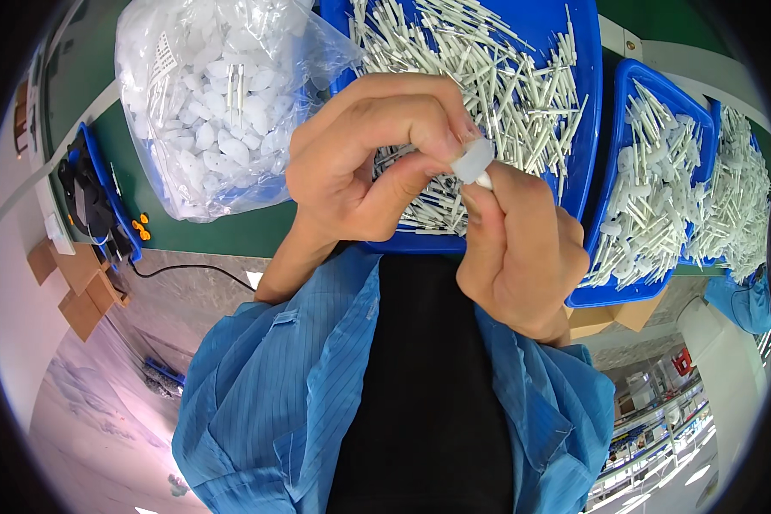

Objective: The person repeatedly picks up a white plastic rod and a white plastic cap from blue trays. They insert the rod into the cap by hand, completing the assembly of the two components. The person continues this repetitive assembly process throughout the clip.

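My left hand and my right hand meet over the near edge of a blue tray. A small white plastic cap is pinched between my left thumb and fingers. My right hand grips a thin white stick whose tip touches the cap; the rest of the stick is hidden in my fist. The tray holds a heap of white plastic sticks.
A clear bag of white plastic caps lies at the left on the green table. Two more blue trays with assembled white pieces stand at the right. Black tools sit in a small blue tray at far left.
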`<control>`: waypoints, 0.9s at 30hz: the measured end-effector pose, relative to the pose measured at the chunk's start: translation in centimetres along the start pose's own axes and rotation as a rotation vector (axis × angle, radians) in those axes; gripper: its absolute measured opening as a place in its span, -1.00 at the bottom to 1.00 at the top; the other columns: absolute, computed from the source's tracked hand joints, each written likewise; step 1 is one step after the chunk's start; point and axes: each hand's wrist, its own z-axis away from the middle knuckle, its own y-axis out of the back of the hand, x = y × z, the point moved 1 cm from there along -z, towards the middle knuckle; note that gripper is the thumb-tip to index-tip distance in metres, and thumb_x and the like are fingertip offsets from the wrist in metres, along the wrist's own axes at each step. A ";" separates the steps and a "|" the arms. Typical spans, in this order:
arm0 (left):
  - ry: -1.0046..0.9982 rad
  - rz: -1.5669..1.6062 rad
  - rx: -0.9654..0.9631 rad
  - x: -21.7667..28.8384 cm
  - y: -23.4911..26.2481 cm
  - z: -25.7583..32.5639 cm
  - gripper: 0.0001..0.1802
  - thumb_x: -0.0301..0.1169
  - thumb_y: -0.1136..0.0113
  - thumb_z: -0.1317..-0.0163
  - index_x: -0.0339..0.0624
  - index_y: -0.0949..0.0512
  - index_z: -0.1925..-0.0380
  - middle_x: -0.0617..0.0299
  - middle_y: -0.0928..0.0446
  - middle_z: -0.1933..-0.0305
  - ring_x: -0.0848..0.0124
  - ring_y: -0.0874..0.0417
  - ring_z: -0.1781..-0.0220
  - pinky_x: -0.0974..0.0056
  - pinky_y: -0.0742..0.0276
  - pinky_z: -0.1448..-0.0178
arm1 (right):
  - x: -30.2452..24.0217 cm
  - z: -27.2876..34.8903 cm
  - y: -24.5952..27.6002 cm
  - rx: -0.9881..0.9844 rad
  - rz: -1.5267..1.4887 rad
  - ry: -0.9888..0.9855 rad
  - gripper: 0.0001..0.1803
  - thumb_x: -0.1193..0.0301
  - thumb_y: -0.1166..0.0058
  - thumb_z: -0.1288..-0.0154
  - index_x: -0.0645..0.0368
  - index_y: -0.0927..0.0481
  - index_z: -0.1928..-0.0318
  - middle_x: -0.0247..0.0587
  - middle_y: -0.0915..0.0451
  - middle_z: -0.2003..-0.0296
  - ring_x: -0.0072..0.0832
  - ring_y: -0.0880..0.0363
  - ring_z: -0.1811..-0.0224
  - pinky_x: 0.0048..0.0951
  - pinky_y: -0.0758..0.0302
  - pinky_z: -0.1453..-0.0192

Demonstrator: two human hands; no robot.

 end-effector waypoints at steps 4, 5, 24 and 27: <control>-0.009 -0.010 0.021 0.1 0.0 -0.1 -0.87 -0.66 -0.15 -0.23 -0.37 -0.44 0.25 -0.11 -0.52 0.18 0.11 -0.72 0.23 0.12 -0.74 0.19 | 0.2 0.3 -0.3 -0.009 -0.002 -0.012 -0.82 0.48 -0.25 -0.28 0.29 -0.54 0.20 -0.25 -0.53 0.57 -0.42 -0.50 0.68 -0.45 -0.40 0.63; 0.002 0.013 0.056 0.1 0.0 -0.1 -0.85 -0.66 -0.21 -0.18 -0.36 -0.47 0.25 -0.10 -0.55 0.19 0.13 -0.73 0.23 0.15 -0.73 0.19 | 0.5 0.5 -0.4 -0.027 -0.017 -0.023 -0.83 0.49 -0.24 -0.27 0.28 -0.54 0.21 -0.23 -0.54 0.54 -0.40 -0.50 0.65 -0.44 -0.41 0.62; 0.206 0.013 -0.071 1.3 1.2 -1.3 -0.61 -0.62 -0.56 0.18 -0.46 -0.64 0.28 -0.16 -0.57 0.04 0.13 -0.75 0.11 0.19 -0.76 0.03 | 3.4 1.6 -0.2 -0.003 0.010 0.041 -0.72 0.57 -0.27 -0.01 0.25 -0.68 0.18 -0.24 -0.47 0.38 -0.34 -0.36 0.37 -0.41 -0.24 0.35; 0.032 -0.037 -0.099 0.9 1.0 -1.2 -0.63 -0.63 -0.55 0.16 -0.46 -0.63 0.29 -0.17 -0.51 0.02 0.05 -0.74 0.12 0.16 -0.78 0.07 | 3.4 1.3 0.0 -0.058 -0.389 -0.175 -0.81 0.54 -0.21 -0.12 0.28 -0.67 0.20 -0.27 -0.47 0.45 -0.43 -0.34 0.44 -0.44 -0.22 0.39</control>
